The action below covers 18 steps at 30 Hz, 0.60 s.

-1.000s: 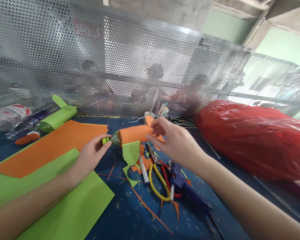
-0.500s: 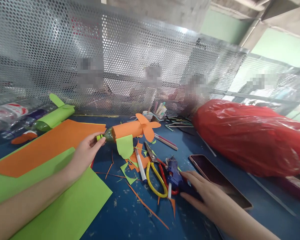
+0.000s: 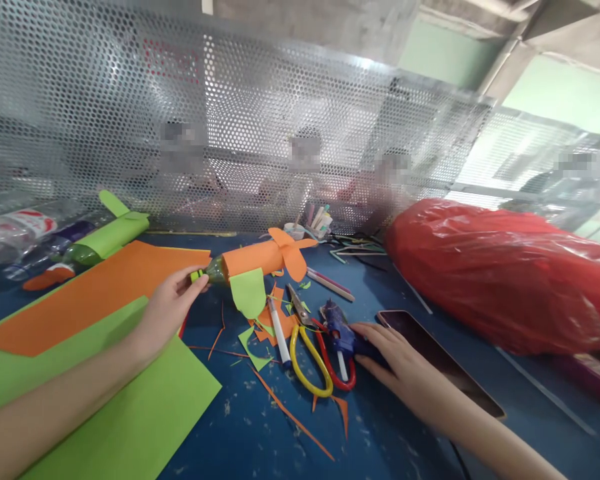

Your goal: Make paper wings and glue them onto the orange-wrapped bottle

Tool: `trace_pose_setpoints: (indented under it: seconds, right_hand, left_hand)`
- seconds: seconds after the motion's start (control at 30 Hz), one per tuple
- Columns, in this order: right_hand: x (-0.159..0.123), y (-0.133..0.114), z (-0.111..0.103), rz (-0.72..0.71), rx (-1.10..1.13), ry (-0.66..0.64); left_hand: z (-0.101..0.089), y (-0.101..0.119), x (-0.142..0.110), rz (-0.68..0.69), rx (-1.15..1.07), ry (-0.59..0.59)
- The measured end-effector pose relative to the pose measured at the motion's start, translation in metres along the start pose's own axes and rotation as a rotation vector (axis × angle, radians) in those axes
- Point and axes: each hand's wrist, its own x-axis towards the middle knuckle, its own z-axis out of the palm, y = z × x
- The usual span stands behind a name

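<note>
My left hand (image 3: 167,310) pinches the yellow-green cap of a green plastic bottle (image 3: 216,269). Orange paper wraps the bottle's body, with orange petal-shaped pieces at the far end and a light-green rounded flap on the side. My right hand (image 3: 400,363) grips the handle of a blue glue gun (image 3: 341,333), whose white glue stick shows at the back. The gun rests over the red handle of the scissors (image 3: 310,357), which have one yellow handle and one red. A white marker (image 3: 280,333) lies beside them among orange and green paper scraps (image 3: 256,347).
Orange (image 3: 95,293) and green paper sheets (image 3: 145,400) cover the left of the blue table. Behind them lie a green-wrapped bottle (image 3: 113,239) and clear bottles (image 3: 17,230). A phone (image 3: 433,360) and a red plastic bag (image 3: 490,273) are at right. A perforated metal screen (image 3: 260,120) stands behind.
My right hand and the glue gun have shifted slightly left, and the gun's nozzle has turned further left. The bottle in my left hand has moved only a little.
</note>
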Motion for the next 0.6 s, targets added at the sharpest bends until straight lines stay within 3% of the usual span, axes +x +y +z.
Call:
trace_pose_setpoints:
  seconds: [0.13, 0.27, 0.43, 0.6]
  right_hand:
    - [0.002, -0.001, -0.005, -0.009, -0.086, -0.008]
    - [0.008, -0.028, -0.021, -0.043, -0.064, 0.125]
    - [0.035, -0.083, -0.034, -0.078, 0.192, 0.107]
    - [0.074, -0.104, -0.026, -0.133, 0.673, 0.026]
  left_hand:
    - [0.0, 0.0, 0.0, 0.001, -0.032, 0.001]
    - [0.003, 0.004, -0.001, -0.009, -0.087, -0.012]
    - [0.012, 0.014, -0.012, -0.041, -0.188, -0.057]
    - [0.022, 0.022, -0.026, -0.089, -0.255, -0.089]
